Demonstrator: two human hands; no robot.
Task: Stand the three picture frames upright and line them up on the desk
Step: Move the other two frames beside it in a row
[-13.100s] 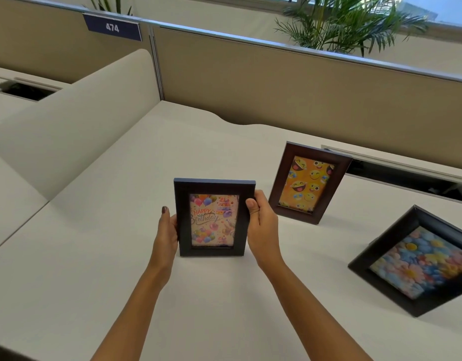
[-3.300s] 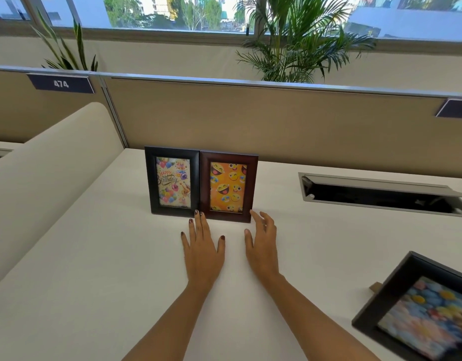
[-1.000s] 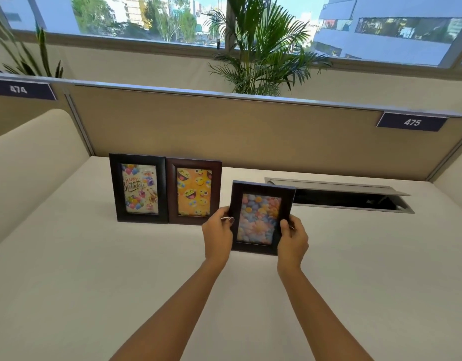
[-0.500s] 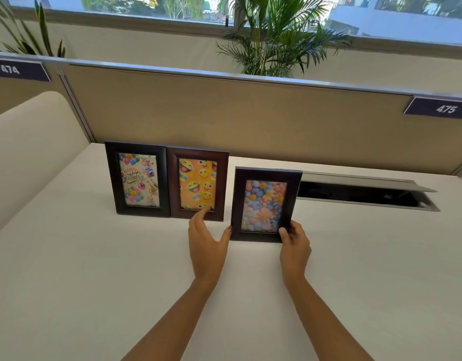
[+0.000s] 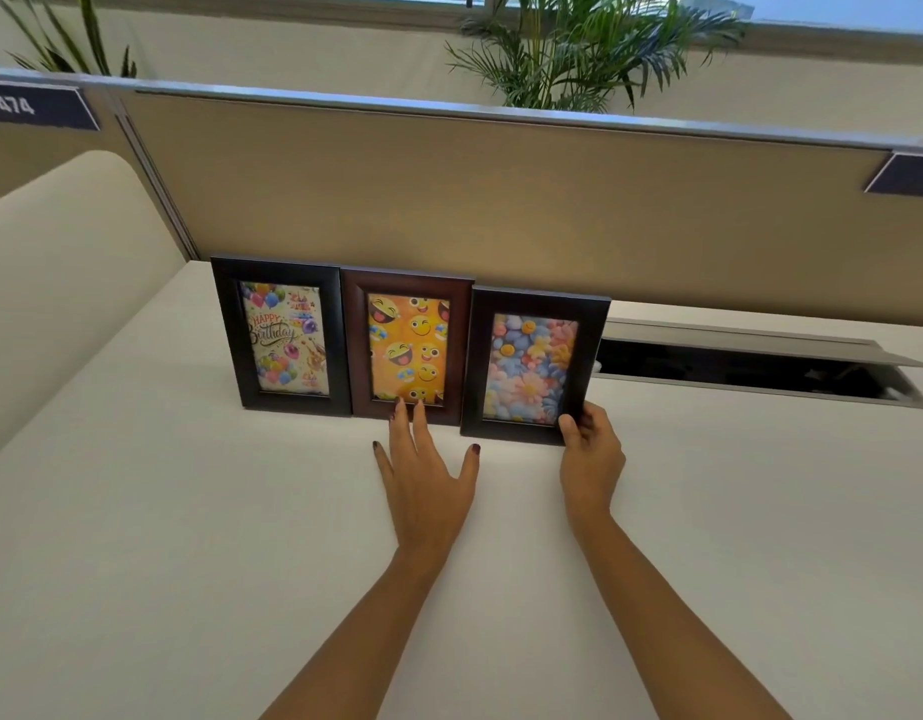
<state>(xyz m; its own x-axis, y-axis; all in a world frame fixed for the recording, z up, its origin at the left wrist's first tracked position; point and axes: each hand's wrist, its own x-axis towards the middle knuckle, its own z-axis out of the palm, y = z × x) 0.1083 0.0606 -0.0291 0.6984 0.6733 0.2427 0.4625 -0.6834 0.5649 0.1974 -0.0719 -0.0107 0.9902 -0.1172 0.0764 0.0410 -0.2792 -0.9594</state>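
Three picture frames stand upright side by side on the white desk (image 5: 189, 537), near the back partition. The black birthday frame (image 5: 282, 335) is on the left, the brown emoji frame (image 5: 408, 348) in the middle, the black flower frame (image 5: 533, 365) on the right, its left edge against the emoji frame. My right hand (image 5: 590, 449) pinches the flower frame's lower right corner. My left hand (image 5: 423, 470) lies flat with fingers spread, two fingertips touching the emoji frame's bottom edge.
A beige partition (image 5: 501, 200) runs behind the frames, with a curved side divider (image 5: 69, 283) on the left. An open cable tray slot (image 5: 750, 368) sits in the desk right of the flower frame. Palm plants (image 5: 584, 44) stand behind the partition.
The flower frame has moved back and left until it meets the emoji frame. My left hand let go of it and now rests flat at the emoji frame's base.
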